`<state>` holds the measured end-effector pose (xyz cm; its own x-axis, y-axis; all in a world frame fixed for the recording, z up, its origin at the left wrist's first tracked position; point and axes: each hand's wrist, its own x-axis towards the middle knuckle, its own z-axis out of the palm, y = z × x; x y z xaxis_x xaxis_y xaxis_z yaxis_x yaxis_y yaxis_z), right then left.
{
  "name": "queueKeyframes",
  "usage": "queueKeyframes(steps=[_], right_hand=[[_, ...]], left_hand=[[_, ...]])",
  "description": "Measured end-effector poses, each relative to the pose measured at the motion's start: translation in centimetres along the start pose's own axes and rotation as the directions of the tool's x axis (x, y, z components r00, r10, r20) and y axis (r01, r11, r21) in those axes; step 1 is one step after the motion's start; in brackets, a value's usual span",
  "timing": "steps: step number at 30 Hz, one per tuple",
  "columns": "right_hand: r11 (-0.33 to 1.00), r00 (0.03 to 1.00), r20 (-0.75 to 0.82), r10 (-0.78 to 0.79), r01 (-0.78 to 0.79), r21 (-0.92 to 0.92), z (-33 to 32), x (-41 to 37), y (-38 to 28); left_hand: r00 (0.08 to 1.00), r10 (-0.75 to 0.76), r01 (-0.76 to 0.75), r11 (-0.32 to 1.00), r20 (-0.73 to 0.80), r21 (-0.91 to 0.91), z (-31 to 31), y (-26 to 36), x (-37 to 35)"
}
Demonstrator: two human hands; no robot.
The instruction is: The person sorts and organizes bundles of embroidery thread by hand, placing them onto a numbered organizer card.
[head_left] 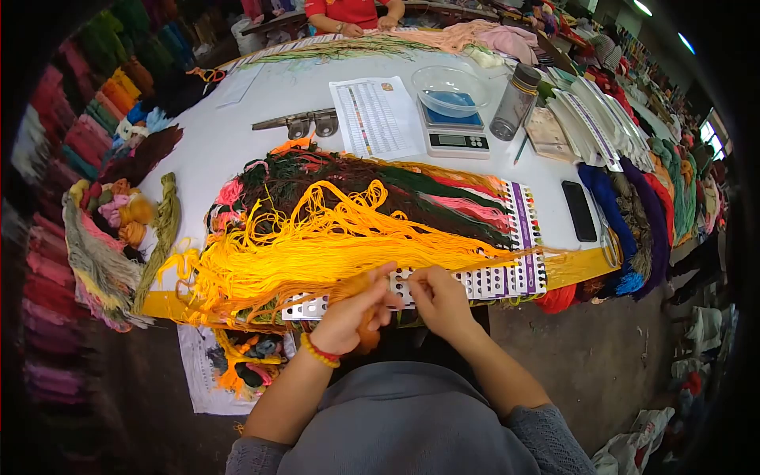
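Observation:
My left hand, with a red and yellow band at its wrist, is closed around a bundle of orange-brown embroidery thread. Just right of it, my right hand has its fingers pinched over the front row of punched white cards; what is between the fingertips is too small to make out. A thick spread of yellow-orange thread lies just beyond both hands. Dark green, brown, and pink threads run behind it to a punched card with a purple strip.
Farther back are a digital scale with a clear bowl, a printed sheet, a metal clip bar and a dark bottle. A phone and scissors lie right. Thread skeins hang left. A co-worker in red sits opposite.

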<state>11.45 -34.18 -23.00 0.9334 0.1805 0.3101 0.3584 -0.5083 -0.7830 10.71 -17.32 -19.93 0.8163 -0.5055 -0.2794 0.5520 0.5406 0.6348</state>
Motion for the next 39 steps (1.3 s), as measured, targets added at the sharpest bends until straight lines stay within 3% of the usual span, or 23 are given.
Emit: queueKeyframes(steps=[1, 3, 5, 6, 9, 11, 15, 17, 19, 21, 22, 24, 25, 26, 27, 28, 29, 30, 31, 33, 35, 37, 39], right_hand=[[0.993, 0.994, -0.056, -0.097, 0.101, 0.068, 0.0, -0.2, -1.0], [0.999, 0.999, 0.031, -0.039, 0.038, 0.015, 0.1, -0.1, -1.6], [0.964, 0.995, 0.095, 0.021, 0.005, -0.267, 0.5, 0.4, -1.1], [0.948, 0.991, 0.108, 0.074, -0.036, -0.317, 0.9, 0.6, -0.8], [0.879, 0.987, 0.139, 0.085, -0.009, -0.477, 1.8, 0.7, -0.9], [0.876, 0.984, 0.149, 0.1, -0.016, -0.481, 1.7, 0.8, -0.9], [0.87, 0.979, 0.158, 0.125, -0.032, -0.492, 1.8, 0.9, -0.9], [0.873, 0.98, 0.157, 0.123, -0.031, -0.487, 1.8, 1.0, -0.9], [0.875, 0.98, 0.159, 0.122, -0.031, -0.484, 1.6, 0.8, -0.9], [0.909, 0.987, 0.147, 0.065, 0.002, -0.416, 1.4, 0.8, -0.7], [0.911, 0.988, 0.145, 0.059, 0.007, -0.412, 1.2, 0.8, -0.7], [0.971, 0.991, 0.13, -0.033, 0.063, -0.229, 1.1, 0.5, -1.1], [0.972, 0.99, 0.134, -0.034, 0.064, -0.226, 1.4, 0.4, -1.7], [0.999, 0.982, 0.188, -0.032, 0.04, -0.037, 1.9, 0.3, -2.6], [0.989, 0.97, 0.241, -0.042, 0.005, 0.151, 2.4, 0.1, -3.6], [0.967, 0.95, 0.311, -0.017, -0.063, 0.246, 3.0, -0.1, -4.8], [0.943, 0.928, 0.37, -0.049, -0.079, 0.324, 3.5, -0.5, -5.7], [0.928, 0.91, 0.404, -0.099, -0.061, 0.366, 4.3, -1.1, -5.8], [0.912, 0.889, 0.433, -0.149, -0.046, 0.408, 4.8, -1.5, -5.7], [0.942, 0.883, 0.447, -0.14, -0.02, 0.335, 4.2, -1.5, -6.0], [0.677, 0.811, 0.559, 0.176, -0.512, 0.529, 3.7, -1.5, -6.1], [0.583, 0.799, 0.574, 0.18, -0.557, 0.591, 3.3, -1.4, -6.4], [0.407, 0.764, 0.614, 0.196, -0.633, 0.658, 2.9, -1.3, -6.6]], left_hand=[[0.984, 0.023, 0.017, 0.975, -0.178, 0.222, 0.3, -0.4, 0.3], [0.989, 0.01, 0.022, 0.977, -0.151, 0.211, -0.9, -1.1, 0.6], [0.967, 0.149, -0.108, 0.974, -0.204, 0.197, -1.8, -1.3, 0.4], [0.918, 0.127, -0.072, 0.985, -0.375, 0.157, -1.6, -0.9, 0.4], [0.862, 0.19, -0.157, 0.982, -0.47, 0.108, -3.6, 0.3, -1.5], [0.751, 0.242, -0.264, 0.963, -0.614, 0.057, -3.5, 1.8, -3.0], [0.615, 0.514, -0.481, 0.845, -0.598, 0.232, -7.6, 5.4, -8.2], [0.395, 0.619, -0.508, 0.763, -0.679, 0.4, -8.2, 9.2, -11.2], [0.146, 0.847, -0.567, 0.495, -0.511, 0.659, -13.8, 12.8, -14.7], [-0.108, 0.85, -0.308, 0.464, -0.515, 0.83, -13.9, 14.5, -16.2], [-0.001, 0.863, -0.158, 0.498, -0.505, 0.853, -13.4, 14.2, -17.2], [0.232, 0.881, -0.17, 0.454, -0.412, 0.875, -12.5, 11.1, -16.1], [0.43, 0.784, -0.091, 0.531, -0.448, 0.843, -7.9, 9.2, -14.9], [0.633, 0.57, -0.01, 0.682, -0.524, 0.731, -5.4, 7.5, -14.3], [0.751, 0.429, 0.022, 0.744, -0.503, 0.667, -4.9, 5.2, -13.0], [0.843, 0.247, 0.01, 0.88, -0.477, 0.474, -4.1, 2.6, -11.9], [0.915, 0.257, -0.103, 0.895, -0.312, 0.433, -3.1, 0.5, -9.9], [0.98, 0.111, -0.046, 0.934, -0.167, 0.355, -2.1, 0.1, -9.2], [0.982, 0.163, -0.141, 0.969, -0.096, 0.205, -2.1, -1.5, -7.7], [0.971, 0.215, -0.195, 0.964, -0.102, 0.179, -1.7, -1.9, -6.7], [0.981, 0.179, -0.172, 0.981, -0.075, 0.092, -1.4, -1.1, -6.8], [0.989, 0.138, -0.138, 0.99, -0.045, 0.015, -1.4, -0.6, -7.1], [0.996, 0.09, -0.092, 0.99, -0.027, -0.103, -1.4, -0.4, -7.1]])
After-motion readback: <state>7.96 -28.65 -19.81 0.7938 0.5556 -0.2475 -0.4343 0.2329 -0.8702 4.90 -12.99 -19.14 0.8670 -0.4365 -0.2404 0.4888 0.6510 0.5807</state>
